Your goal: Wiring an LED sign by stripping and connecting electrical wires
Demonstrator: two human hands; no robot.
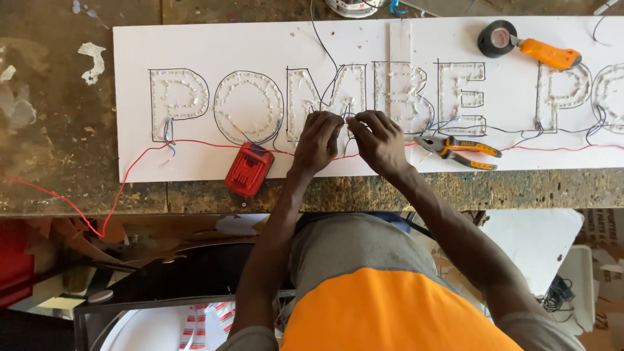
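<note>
Both hands are bunched together over the white sign board [260, 45] — my left hand [316, 140] and right hand [379, 140] nearly touching, fingertips pinched narrow on the thin blue wires [346, 116] between them. From either hand the wire ends sit right at the fingertips, at 12 o'clock, and the strands run roughly 12-to-6 up into the outlined letters. Neither hand is really nearer — it's dead centre. The pliers [458, 149] lie at 3 o'clock off my right hand, the red battery pack [249, 169] at 8 o'clock off my left.
</note>
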